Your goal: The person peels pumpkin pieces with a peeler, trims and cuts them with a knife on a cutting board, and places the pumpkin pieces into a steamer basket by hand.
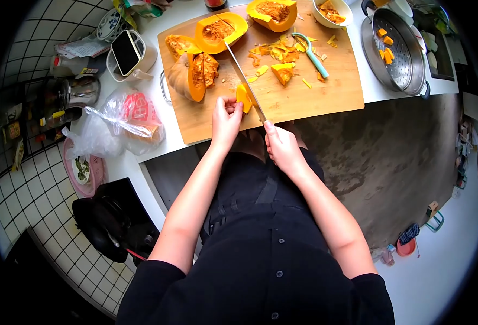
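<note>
On the wooden cutting board (320, 100), my left hand (227, 120) pinches a peeled piece of pumpkin (244, 98) near the front edge. My right hand (282, 145) grips the handle of a kitchen knife (243, 79), whose long blade points away from me, just right of that piece. Several unpeeled pumpkin chunks (180, 77) with seeds lie behind my left hand, and a large cut wedge (221, 33) sits at the back. Another seeded pumpkin section (272, 15) rests farther right. A smaller wedge (283, 73) lies right of the blade among peel scraps (285, 53).
A light-green peeler (311, 56) lies on the board's right half. Behind it stands a white bowl (348, 20) of pumpkin scraps. A metal steamer pot (379, 65) at right holds pumpkin cubes (386, 55). Plastic bags (121, 129) and a phone (126, 52) on a container are at left.
</note>
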The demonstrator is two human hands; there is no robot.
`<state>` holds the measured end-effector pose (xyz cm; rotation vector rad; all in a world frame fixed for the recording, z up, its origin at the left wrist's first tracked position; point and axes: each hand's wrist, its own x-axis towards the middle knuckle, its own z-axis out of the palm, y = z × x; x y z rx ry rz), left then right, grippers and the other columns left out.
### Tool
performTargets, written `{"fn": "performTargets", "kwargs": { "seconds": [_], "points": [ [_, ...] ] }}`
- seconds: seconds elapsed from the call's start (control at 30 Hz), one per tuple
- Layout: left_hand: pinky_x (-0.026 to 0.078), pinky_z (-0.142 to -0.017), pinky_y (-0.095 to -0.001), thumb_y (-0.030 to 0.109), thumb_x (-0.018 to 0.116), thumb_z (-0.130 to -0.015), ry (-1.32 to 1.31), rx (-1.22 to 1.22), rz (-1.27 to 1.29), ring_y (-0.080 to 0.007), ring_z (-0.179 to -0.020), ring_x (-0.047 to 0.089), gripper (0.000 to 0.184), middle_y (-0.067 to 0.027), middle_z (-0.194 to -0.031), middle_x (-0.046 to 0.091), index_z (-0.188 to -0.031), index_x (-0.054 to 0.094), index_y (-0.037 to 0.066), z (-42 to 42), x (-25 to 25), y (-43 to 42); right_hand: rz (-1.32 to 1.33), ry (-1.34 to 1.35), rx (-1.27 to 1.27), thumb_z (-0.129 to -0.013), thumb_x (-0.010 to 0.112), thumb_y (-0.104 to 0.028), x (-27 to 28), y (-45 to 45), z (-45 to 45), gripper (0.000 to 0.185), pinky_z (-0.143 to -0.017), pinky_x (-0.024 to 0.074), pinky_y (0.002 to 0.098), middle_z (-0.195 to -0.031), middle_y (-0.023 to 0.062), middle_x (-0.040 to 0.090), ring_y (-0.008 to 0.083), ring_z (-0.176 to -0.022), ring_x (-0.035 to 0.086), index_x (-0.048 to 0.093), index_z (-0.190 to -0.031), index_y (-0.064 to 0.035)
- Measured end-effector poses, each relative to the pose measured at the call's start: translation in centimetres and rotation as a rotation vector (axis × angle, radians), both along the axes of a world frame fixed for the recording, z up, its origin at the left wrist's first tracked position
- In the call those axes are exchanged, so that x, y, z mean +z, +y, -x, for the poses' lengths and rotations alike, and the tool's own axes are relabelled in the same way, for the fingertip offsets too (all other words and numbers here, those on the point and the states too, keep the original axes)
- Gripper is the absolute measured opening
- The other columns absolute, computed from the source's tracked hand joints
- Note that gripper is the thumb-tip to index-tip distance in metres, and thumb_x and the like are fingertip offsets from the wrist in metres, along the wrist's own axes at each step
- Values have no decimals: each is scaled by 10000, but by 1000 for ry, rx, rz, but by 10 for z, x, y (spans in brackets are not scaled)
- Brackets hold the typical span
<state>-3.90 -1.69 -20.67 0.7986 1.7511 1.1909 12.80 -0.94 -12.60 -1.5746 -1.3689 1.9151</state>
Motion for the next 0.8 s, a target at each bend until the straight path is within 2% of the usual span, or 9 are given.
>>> {"fn": "performTargets", "kwargs": {
  "seconds": [0.2,0.27,0.63,0.73,0.8],
  "points": [
    [502,-669,-243,91,625,-891,-44,31,23,-107,-723,584,202,-70,-853,590,-1000,492,-13,-1,-3,0,-190,-131,112,-990,449,-395,6,0,-23,497,-509,389,279,-559,19,459,103,-521,427,476,-664,-20],
    [502,-668,-241,92,623,-893,-77,42,19,-106,-721,584,206,-70,-852,586,-1010,488,-11,-2,-4,0,-181,-218,157,-963,499,-379,14,2,-39,486,-572,433,382,-612,221,511,294,-530,459,514,-727,46],
    [494,-790,-238,39,611,-892,-253,105,18,-103,-852,540,248,-65,-964,536,-1091,474,-17,-8,-1,-10,-43,-241,241,-956,504,-325,29,-19,-99,448,-527,393,372,-581,185,469,256,-512,417,473,-683,28],
    [495,-800,-241,32,608,-892,-277,134,7,-103,-857,542,250,-67,-974,538,-1097,473,-17,-11,-1,-10,-74,-265,266,-952,508,-328,35,-21,-98,441,-530,403,396,-583,199,485,329,-517,468,486,-685,23],
    [496,-801,-242,31,607,-893,-289,151,6,-104,-857,543,251,-69,-979,539,-1099,472,-17,-17,-4,-9,-77,-311,290,-947,512,-354,36,-24,-97,440,-582,445,427,-648,241,547,420,-643,557,528,-720,23]
  ]
}}
